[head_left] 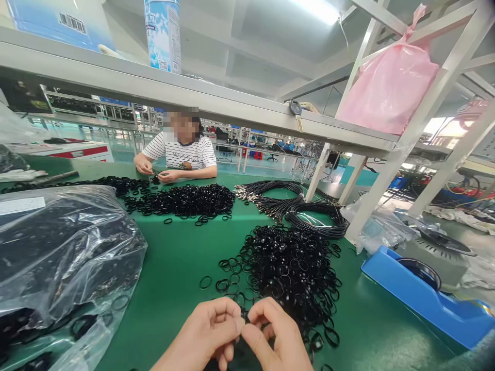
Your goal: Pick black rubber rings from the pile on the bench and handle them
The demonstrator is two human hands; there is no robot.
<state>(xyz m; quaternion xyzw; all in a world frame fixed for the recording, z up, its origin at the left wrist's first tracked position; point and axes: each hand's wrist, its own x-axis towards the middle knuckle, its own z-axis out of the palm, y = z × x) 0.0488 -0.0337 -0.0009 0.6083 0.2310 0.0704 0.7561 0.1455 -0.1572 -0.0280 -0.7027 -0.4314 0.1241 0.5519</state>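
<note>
My left hand [207, 335] and my right hand [276, 335] meet at the bottom centre, fingertips pinched together on a small black rubber ring [244, 315] between them. Just beyond my hands lies a heap of black rings [294, 263] on the green table [181, 257], with loose rings scattered at its left edge. Most of the pinched ring is hidden by my fingers.
A clear plastic bag of black rings [58, 257] fills the left. Across the table a person in a striped shirt [181, 152] handles rings beside another heap [185, 201]. Coiled black cables [309, 211] lie at the back right, a blue tape dispenser [421, 293] at the right, white shelf posts [390, 175] beside it.
</note>
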